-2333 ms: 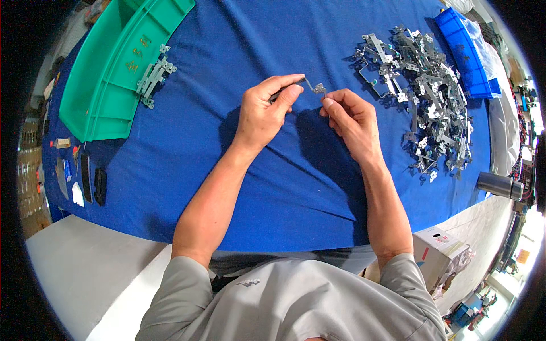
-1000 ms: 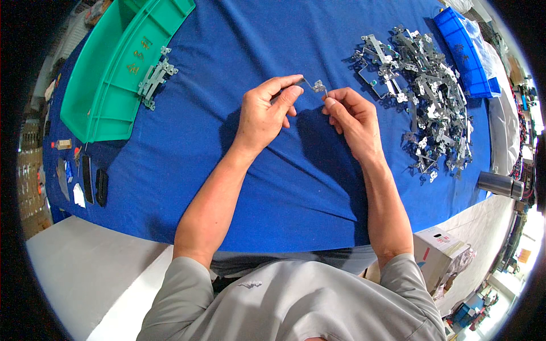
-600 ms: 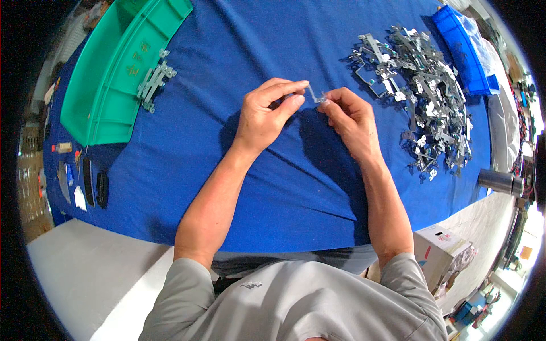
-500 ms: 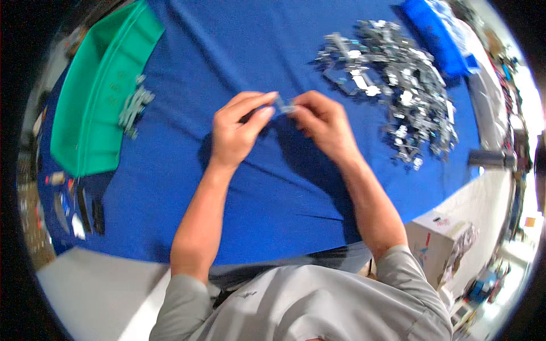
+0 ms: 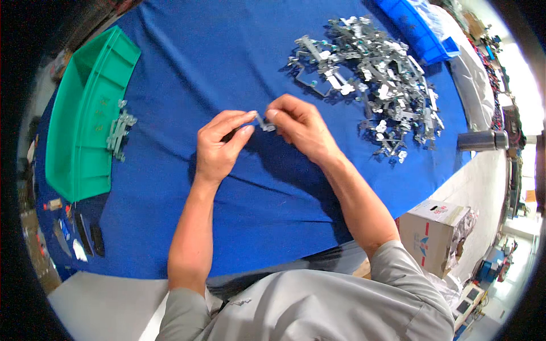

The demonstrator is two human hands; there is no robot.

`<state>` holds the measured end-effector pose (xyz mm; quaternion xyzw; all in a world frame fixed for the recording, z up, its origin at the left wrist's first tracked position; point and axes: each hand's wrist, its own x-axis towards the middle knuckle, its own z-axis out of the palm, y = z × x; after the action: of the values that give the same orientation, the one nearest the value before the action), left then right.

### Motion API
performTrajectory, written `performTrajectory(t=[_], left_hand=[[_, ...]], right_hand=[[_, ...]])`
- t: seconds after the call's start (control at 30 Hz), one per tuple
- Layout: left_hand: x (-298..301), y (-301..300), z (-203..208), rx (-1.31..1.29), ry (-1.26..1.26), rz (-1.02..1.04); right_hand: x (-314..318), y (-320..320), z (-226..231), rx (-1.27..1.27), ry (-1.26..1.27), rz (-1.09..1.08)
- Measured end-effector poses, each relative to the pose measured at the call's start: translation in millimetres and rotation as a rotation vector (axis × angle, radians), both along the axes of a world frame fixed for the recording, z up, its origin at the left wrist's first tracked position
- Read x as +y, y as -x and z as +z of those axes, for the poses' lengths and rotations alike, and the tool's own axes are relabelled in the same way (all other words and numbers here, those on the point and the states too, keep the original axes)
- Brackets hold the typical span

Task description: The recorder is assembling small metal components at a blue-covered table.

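Note:
Over the middle of the blue cloth, a small bent metal bracket (image 5: 264, 125) is held between my two hands. My left hand (image 5: 220, 145) pinches one end of it between thumb and fingertips. On the other side my right hand (image 5: 298, 126) has thumb and forefinger closed at the bracket, the remaining fingers curled in. A large loose pile of similar metal brackets (image 5: 387, 85) lies to the far right. To the left, a small stack of brackets (image 5: 119, 133) rests against the green bin.
A green plastic bin (image 5: 68, 148) lies along the left side. At the far right are a blue bin (image 5: 412, 28) and a dark cylinder (image 5: 482, 140) near the table edge. Small tools (image 5: 85, 233) lie at the near left. A cardboard box (image 5: 429, 233) stands below the right edge.
The whole view has shifted, so things sit further left. My hands stay together on the bracket; the right hand has turned slightly and its fingers now come from above.

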<state>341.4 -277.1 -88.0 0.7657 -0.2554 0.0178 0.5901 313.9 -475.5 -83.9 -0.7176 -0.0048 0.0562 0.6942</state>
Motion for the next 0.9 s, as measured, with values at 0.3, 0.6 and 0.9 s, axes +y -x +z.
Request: performTrajectory(t=[0.3, 0.6, 0.9], left_hand=[[-5.3, -1.7, -4.5, 0.340, 0.132, 0.125], [-2.6, -2.2, -9.3, 0.399, 0.226, 0.104], [-3.0, -3.7, -7.0, 0.219, 0.144, 0.062]], right_hand=[[-2.2, 0.7, -0.1, 0.039, -0.095, -0.112], [3.0, 2.0, 0.7, 0.014, 0.080, -0.043], [-0.4, 1.2, -3.7, -0.039, 0.143, -0.054]])
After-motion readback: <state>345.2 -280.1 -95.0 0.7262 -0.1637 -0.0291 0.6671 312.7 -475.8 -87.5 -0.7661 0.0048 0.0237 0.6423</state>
